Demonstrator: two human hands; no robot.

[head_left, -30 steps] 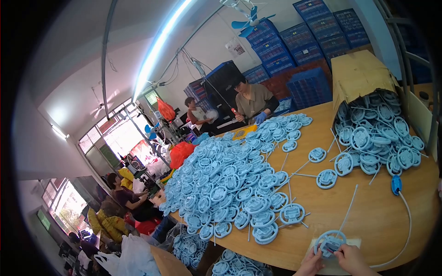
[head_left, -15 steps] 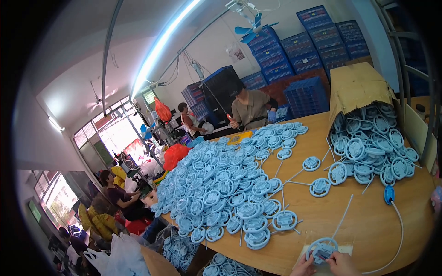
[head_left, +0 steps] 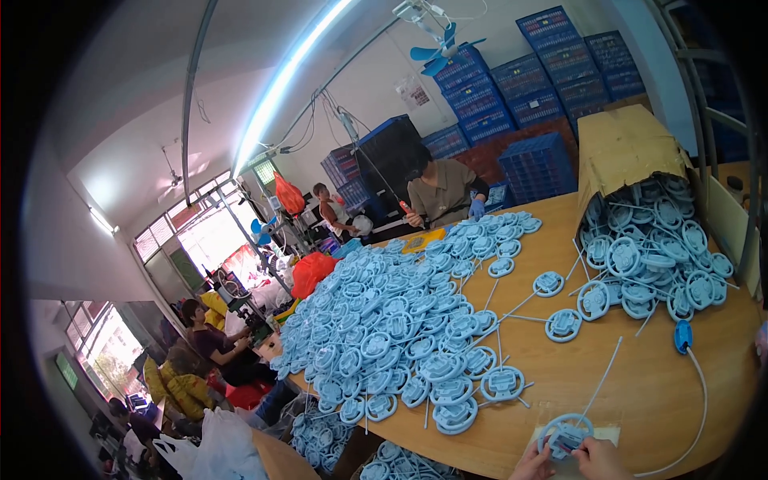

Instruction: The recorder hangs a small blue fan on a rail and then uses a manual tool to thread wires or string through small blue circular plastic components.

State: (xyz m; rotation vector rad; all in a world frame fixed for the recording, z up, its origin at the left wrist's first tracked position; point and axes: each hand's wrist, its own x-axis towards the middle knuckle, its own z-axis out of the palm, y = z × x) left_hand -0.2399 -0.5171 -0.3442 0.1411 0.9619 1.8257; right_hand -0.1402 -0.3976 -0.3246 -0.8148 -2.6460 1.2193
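Observation:
At the bottom edge, my left hand point(head_left: 531, 464) and my right hand point(head_left: 602, 459) both grip a round light-blue plastic piece point(head_left: 565, 433) over a clear plastic bag point(head_left: 602, 432) lying on the wooden table point(head_left: 640, 384). Only the fingertips of both hands show. A thin white stalk point(head_left: 602, 378) runs up from the piece.
A big heap of the same blue round pieces point(head_left: 384, 328) covers the table's left. More spill from a tipped cardboard box point(head_left: 628, 148) at the right. A blue tool with a white hose point(head_left: 682, 336) lies nearby. A co-worker point(head_left: 440, 188) sits across; others sit at the left. Blue crates point(head_left: 552, 64) line the wall.
The view has tilted up a little, so my hands and the blue piece sit lower in the picture. The hands stay together on the piece.

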